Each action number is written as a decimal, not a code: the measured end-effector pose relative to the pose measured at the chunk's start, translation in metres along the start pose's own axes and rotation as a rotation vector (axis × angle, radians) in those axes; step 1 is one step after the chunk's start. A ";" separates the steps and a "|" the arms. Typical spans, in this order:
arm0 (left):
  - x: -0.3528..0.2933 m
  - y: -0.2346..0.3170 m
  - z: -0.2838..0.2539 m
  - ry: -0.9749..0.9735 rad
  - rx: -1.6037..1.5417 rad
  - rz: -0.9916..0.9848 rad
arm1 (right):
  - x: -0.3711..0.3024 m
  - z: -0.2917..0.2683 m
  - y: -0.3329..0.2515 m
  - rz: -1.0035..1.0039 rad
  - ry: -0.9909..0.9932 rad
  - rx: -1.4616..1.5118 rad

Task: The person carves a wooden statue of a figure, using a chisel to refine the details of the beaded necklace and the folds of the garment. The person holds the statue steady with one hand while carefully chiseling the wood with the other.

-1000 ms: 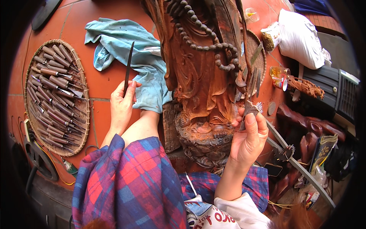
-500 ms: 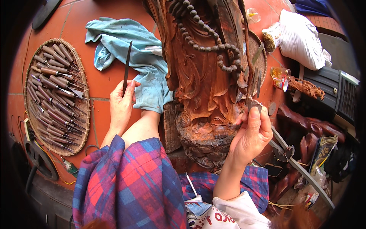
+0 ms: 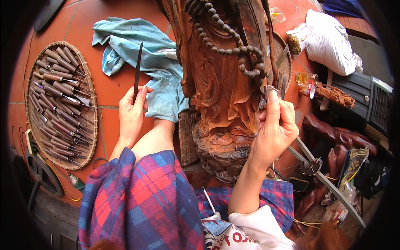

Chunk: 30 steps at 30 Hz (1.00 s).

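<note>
A carved reddish-brown wooden statue (image 3: 218,89) stands upright before me, with a string of carved beads (image 3: 227,51) across it. My left hand (image 3: 131,110) is closed around a slim dark file (image 3: 138,68), its tip pointing up, apart from the statue. At the statue's right side, my right hand (image 3: 277,125) pinches a small greyish folded piece (image 3: 270,89), perhaps sandpaper. That piece is at the thin wooden rod (image 3: 271,37) hanging along the statue's edge, near the lowest beads. The fingers behind the thumb are partly hidden.
On the left, a round woven tray (image 3: 95,137) holds many wooden-handled carving tools (image 3: 58,89). A light blue cloth (image 3: 133,39) lies on the tiled floor and over my leg. To the right are a white sack (image 3: 329,41), a glass (image 3: 306,83) and a metal bar (image 3: 337,196).
My right hand has moved up and slightly left along the statue's edge with the small folded piece. My left hand and the file have barely shifted.
</note>
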<state>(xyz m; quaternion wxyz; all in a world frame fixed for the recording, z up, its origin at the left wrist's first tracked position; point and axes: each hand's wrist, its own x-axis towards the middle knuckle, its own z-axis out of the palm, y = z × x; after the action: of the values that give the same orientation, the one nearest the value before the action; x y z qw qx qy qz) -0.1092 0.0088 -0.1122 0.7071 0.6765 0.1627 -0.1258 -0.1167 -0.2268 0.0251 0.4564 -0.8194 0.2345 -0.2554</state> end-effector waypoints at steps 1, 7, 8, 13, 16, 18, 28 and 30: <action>0.000 0.000 0.000 0.004 -0.002 0.005 | 0.000 0.001 0.001 -0.013 -0.005 -0.010; 0.000 0.000 -0.001 -0.011 0.003 -0.012 | 0.000 -0.002 -0.001 -0.033 -0.074 -0.089; -0.001 -0.001 -0.001 -0.008 -0.002 -0.011 | -0.001 -0.004 -0.003 -0.002 -0.096 -0.076; 0.000 0.002 0.000 0.005 0.013 -0.020 | 0.001 -0.006 -0.004 -0.166 -0.150 -0.167; 0.000 0.003 -0.001 -0.013 0.010 -0.022 | 0.000 -0.002 -0.009 -0.065 -0.126 -0.158; 0.001 0.002 -0.001 -0.009 0.011 -0.015 | 0.000 -0.001 -0.007 0.014 -0.103 -0.130; 0.000 -0.003 0.002 -0.015 -0.002 -0.006 | 0.006 0.000 -0.027 0.309 -0.117 0.090; 0.001 -0.006 0.002 -0.012 0.011 -0.002 | 0.006 0.000 -0.027 0.342 -0.111 0.129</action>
<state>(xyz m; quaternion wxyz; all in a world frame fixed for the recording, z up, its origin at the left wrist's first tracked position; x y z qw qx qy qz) -0.1106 0.0069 -0.1179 0.7044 0.6793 0.1585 -0.1316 -0.1082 -0.2179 0.0497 0.5571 -0.7494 0.3281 -0.1431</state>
